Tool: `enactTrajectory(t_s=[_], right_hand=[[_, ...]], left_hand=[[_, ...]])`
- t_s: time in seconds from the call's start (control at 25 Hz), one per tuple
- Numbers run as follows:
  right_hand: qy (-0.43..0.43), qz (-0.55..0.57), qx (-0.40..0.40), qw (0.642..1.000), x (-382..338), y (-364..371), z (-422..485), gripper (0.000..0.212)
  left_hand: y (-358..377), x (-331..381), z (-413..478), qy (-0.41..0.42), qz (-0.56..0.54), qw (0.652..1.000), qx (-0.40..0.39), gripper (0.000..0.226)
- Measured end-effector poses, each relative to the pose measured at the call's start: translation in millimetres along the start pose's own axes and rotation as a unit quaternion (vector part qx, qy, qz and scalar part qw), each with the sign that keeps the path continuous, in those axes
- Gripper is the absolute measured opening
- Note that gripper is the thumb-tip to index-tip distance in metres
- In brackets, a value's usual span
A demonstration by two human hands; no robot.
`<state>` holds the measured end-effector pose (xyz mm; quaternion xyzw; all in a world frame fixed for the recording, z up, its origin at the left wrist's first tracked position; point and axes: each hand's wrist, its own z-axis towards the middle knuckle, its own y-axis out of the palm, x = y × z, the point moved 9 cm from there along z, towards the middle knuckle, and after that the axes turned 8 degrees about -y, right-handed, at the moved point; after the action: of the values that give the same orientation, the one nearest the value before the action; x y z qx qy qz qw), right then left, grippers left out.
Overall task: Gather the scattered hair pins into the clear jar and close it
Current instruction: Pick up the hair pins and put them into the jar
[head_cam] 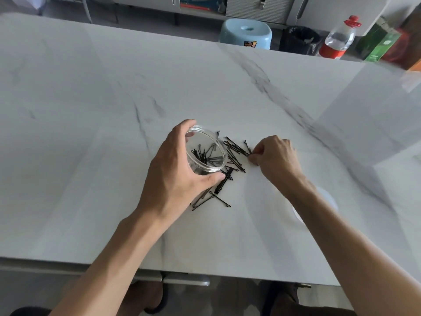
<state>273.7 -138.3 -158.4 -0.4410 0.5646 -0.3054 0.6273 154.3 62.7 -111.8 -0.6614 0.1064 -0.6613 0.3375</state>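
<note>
On the white marble-look worktop (91,133) the left hand (175,174) wraps around the clear jar (206,151), which tilts with its open mouth toward 3 o'clock and holds several black hair pins (a loose tangle at its bottom). More hair pins (234,153) lie scattered just beside the jar, from 3 o'clock down to 6 o'clock. The right hand (276,157) has its fingertips pinched on pins at the pile's 3 o'clock edge. A white lid (328,201) peeks out beneath the right forearm.
</note>
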Motion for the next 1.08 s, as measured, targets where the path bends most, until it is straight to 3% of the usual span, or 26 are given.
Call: enactTrajectory(t_s=[0.08,0.12,0.24,0.28,0.32,0.44,0.6,0.76,0.88,0.96,1.08], right_hand=[[-0.021,-0.103,-0.029,0.994,-7,-2,8,0.011],[-0.034,-0.152,-0.035,0.987,-9,-2,10,0.021],[-0.07,-0.227,-0.067,0.969,-11,2,2,0.018],[-0.085,-0.229,-0.067,0.967,-13,1,-1,0.004],[-0.081,-0.216,-0.05,0.972,-12,-2,0,0.016],[-0.077,-0.115,0.017,0.99,-19,-16,14,0.011],[-0.06,-0.106,-0.029,0.992,-27,0,21,0.004],[-0.024,-0.089,-0.011,0.996,-17,-1,20,0.007],[0.017,-0.012,0.011,1.0,-21,-7,27,0.009],[0.03,0.021,-0.001,0.999,-30,-5,33,0.006],[0.035,-0.07,-0.079,0.994,-35,1,33,0.006]], left_hand=[[-3,4,1,0.002,-0.004,1.0,0.004,0.095],[-4,6,1,0.002,-0.006,1.0,0.004,0.095],[-7,9,1,0.004,-0.013,1.0,0.0,0.095],[-9,8,2,0.005,-0.015,1.0,0.002,0.095],[-12,7,2,0.005,-0.018,1.0,0.004,0.094],[-20,4,0,0.004,-0.03,0.999,0.01,0.094],[-26,3,3,0.001,-0.043,0.999,0.014,0.094],[-31,2,3,0.005,-0.05,0.999,0.015,0.093],[-33,1,3,0.003,-0.053,0.998,0.017,0.093],[-35,1,3,0.003,-0.057,0.998,0.02,0.093],[-36,0,3,0.003,-0.061,0.998,0.021,0.093]])
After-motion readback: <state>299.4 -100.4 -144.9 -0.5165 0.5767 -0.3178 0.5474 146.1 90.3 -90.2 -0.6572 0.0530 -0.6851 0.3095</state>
